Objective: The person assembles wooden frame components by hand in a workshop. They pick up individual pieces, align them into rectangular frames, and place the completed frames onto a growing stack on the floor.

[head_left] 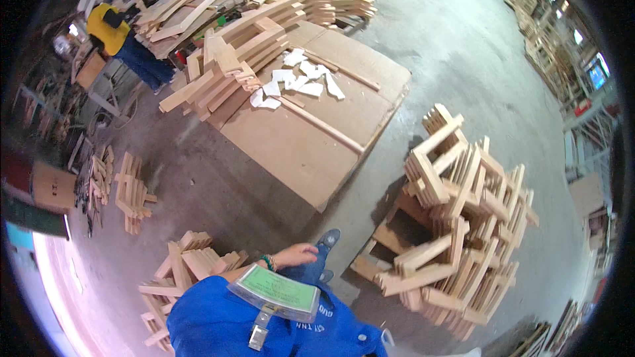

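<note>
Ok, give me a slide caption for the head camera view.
Bare left hand hanging empty between stacks of wooden frames and a fibreboard worktable.

A left hand (296,254) hangs empty above the concrete floor (218,185), between a small wooden frame pile (188,268) and a taller frame stack (456,225).

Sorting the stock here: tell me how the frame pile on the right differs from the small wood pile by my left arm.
The right frame pile is taller and larger; the small pile is low. The right pile holds joined open frames stacked crosswise on a pallet; the small pile shows mostly loose short pieces on the floor. Both are pale, unpainted wood.
</note>
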### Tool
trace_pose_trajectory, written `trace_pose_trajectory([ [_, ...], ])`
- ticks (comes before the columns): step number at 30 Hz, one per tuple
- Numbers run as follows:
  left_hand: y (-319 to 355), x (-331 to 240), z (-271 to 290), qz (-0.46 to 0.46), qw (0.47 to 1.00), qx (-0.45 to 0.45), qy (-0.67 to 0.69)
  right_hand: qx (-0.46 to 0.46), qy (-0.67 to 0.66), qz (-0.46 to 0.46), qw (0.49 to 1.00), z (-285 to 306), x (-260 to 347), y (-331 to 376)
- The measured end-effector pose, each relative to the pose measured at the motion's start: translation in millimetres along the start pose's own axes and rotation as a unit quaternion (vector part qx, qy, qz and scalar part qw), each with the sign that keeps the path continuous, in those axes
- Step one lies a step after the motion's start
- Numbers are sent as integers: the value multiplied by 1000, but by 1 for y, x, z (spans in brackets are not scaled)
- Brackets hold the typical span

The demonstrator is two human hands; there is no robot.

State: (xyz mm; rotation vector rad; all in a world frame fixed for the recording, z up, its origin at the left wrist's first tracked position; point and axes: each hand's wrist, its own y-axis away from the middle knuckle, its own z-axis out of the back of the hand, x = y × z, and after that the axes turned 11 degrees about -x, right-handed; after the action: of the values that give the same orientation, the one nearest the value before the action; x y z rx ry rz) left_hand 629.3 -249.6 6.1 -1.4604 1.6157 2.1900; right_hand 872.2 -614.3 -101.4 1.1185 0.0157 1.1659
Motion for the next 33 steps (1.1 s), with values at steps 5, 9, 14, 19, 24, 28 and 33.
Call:
trace_pose_trajectory([
  [5, 36, -1, 52, -67, 989, -124, -44, 6, -6, 52, 999, -11, 38, 25],
  [9, 55, 5, 108, -100, 972, -206, -60, 48, 3, 104, 993, -45, 94, 41],
  [14, 71, 34, 182, -88, 951, -276, -104, 124, 80, 168, 975, -100, 176, 58],
  [19, 118, 87, 265, 15, 934, -347, -81, 178, 183, 204, 945, -172, 250, 85],
  [24, 157, 156, 321, 128, 882, -454, -1, 192, 240, 219, 926, -228, 298, 115],
  [28, 174, 204, 337, 142, 846, -508, 86, 212, 265, 228, 912, -267, 324, 135],
  [33, 188, 247, 305, 150, 762, -572, 263, 255, 284, 248, 890, -308, 347, 145],
])
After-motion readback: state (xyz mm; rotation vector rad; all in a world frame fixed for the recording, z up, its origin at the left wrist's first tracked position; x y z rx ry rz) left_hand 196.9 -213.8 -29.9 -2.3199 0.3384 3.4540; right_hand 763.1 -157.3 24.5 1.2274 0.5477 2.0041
